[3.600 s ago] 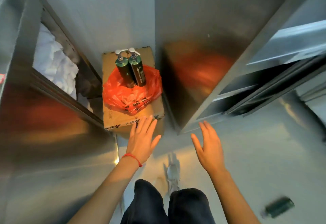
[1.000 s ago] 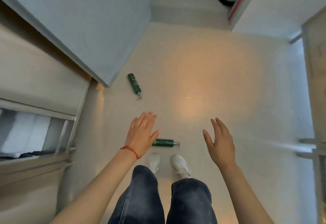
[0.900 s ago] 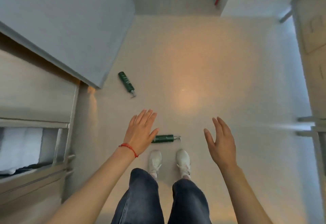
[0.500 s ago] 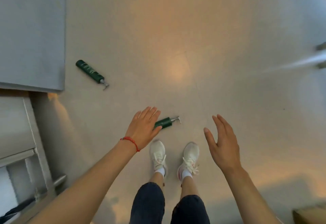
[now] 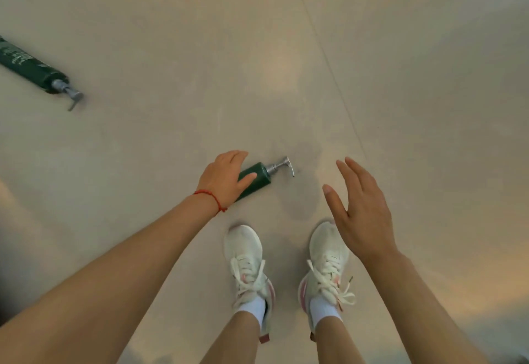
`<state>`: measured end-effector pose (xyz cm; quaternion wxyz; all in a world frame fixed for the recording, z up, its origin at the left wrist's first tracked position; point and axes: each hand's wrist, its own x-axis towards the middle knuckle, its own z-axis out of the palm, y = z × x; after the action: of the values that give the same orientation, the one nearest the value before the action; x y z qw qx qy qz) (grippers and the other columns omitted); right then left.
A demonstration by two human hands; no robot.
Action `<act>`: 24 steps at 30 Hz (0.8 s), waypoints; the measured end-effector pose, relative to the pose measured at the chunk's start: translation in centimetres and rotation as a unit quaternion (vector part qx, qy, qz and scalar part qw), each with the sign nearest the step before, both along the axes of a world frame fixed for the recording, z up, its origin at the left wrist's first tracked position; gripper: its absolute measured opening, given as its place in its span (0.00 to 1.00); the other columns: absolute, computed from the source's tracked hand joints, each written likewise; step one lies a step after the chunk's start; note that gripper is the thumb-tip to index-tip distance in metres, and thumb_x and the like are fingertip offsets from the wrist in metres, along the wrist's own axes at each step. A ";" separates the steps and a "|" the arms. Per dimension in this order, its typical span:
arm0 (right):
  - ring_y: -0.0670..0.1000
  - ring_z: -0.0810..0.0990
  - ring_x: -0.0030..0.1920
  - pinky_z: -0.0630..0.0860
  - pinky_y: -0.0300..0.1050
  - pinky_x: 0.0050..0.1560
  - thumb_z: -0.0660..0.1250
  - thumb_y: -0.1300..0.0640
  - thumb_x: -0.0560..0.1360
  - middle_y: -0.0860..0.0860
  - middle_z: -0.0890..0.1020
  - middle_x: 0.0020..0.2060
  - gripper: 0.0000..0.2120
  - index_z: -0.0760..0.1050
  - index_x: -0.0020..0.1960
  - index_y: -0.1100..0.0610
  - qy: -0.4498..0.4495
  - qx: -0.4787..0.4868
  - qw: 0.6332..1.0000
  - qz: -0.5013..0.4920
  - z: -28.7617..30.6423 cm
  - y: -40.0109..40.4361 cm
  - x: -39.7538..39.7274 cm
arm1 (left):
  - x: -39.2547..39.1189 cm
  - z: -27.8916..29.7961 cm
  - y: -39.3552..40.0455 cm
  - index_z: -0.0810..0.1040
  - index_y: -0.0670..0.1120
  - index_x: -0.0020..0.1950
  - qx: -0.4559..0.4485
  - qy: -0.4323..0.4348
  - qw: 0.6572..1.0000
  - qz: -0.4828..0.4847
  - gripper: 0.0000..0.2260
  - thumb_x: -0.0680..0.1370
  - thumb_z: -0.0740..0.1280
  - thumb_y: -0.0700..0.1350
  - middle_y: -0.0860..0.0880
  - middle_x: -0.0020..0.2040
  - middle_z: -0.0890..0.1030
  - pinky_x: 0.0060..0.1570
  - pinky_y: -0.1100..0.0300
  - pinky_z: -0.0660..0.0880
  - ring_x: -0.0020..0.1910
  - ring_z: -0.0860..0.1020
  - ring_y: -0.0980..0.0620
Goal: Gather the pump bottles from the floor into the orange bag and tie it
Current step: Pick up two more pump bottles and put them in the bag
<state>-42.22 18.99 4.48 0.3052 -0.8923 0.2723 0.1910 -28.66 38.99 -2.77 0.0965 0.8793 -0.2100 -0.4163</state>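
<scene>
Curled over the near pump bottle (image 5: 255,179), the left hand (image 5: 226,177) grips its dark green body, thumb lying across the near side and fingers wrapped over the far side; the bottle lies flat on the pale floor (image 5: 400,77), its silver pump head pointing right and a little away from the person, and the hand covers the lower part of the body; a red string bracelet (image 5: 211,197) circles the left wrist. Right hand (image 5: 362,214) hovers with fingers straight and spread, palm turned toward the left, holding nothing; it sits well to the right of the pump head, apart from the bottle, and overlaps the toe of the right shoe in the view.

A 2nd pump bottle (image 5: 31,70) lies on its side near the left edge of the view, well apart from both hands, its pump head aimed down and to the right; part of its body is cut off by the frame edge. 2 white sneakers (image 5: 246,260) with pink accents stand side by side on the floor just below the gripped bottle; a thin seam line runs across the floor from the top toward the right hand.
</scene>
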 end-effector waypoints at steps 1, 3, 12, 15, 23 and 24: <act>0.54 0.63 0.71 0.61 0.50 0.68 0.57 0.48 0.77 0.55 0.66 0.71 0.24 0.63 0.70 0.57 -0.003 -0.002 1.000 -0.001 -1.3 -0.1 -0.1 | -0.3 -1.7 -0.2 0.62 0.44 0.70 0.002 0.009 1.000 0.013 0.26 0.76 0.62 0.54 0.43 0.70 0.66 0.64 0.51 0.63 0.68 0.64 0.44; 0.54 0.64 0.70 0.61 0.50 0.68 0.57 0.48 0.77 0.54 0.67 0.71 0.24 0.63 0.70 0.56 -0.002 -0.006 1.000 -0.003 -3.5 -0.3 -0.6 | -0.6 -4.4 -0.4 0.63 0.45 0.69 0.008 0.034 0.999 0.025 0.28 0.73 0.66 0.54 0.43 0.68 0.69 0.63 0.51 0.65 0.66 0.67 0.44; 0.54 0.66 0.69 0.62 0.50 0.66 0.53 0.44 0.76 0.54 0.68 0.70 0.26 0.63 0.70 0.55 0.023 -0.014 1.000 0.017 -6.9 -0.8 -2.7 | -1.4 -8.7 0.0 0.77 0.46 0.56 -0.022 0.042 0.996 0.081 0.22 0.64 0.74 0.49 0.43 0.51 0.80 0.46 0.57 0.72 0.48 0.76 0.45; 0.54 0.65 0.69 0.63 0.51 0.66 0.54 0.45 0.76 0.54 0.68 0.70 0.26 0.62 0.70 0.55 0.030 -0.012 0.999 0.025 -5.3 -0.8 -2.6 | -0.9 -6.2 0.9 0.79 0.47 0.55 -0.070 0.064 0.965 0.245 0.22 0.62 0.76 0.48 0.50 0.46 0.80 0.44 0.61 0.71 0.43 0.76 0.50; 0.53 0.63 0.71 0.62 0.51 0.68 0.53 0.44 0.75 0.52 0.66 0.71 0.27 0.62 0.71 0.54 0.008 0.002 0.999 0.036 6.8 0.3 1.3 | 0.7 9.5 2.6 0.79 0.51 0.44 -0.223 0.131 0.816 0.518 0.10 0.66 0.74 0.41 0.52 0.42 0.81 0.32 0.72 0.75 0.34 0.80 0.64; 0.53 0.64 0.71 0.62 0.51 0.68 0.53 0.44 0.75 0.52 0.66 0.71 0.26 0.62 0.70 0.54 -0.002 0.004 0.999 0.036 8.7 0.5 2.1 | 0.8 11.7 2.6 0.80 0.51 0.44 -0.235 0.131 0.803 0.531 0.10 0.66 0.74 0.40 0.52 0.42 0.81 0.32 0.72 0.75 0.34 0.80 0.64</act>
<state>-40.13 19.48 13.14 0.3024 -0.9005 0.2390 0.2015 -27.84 41.59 8.97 0.5332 0.7406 0.2131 -0.3489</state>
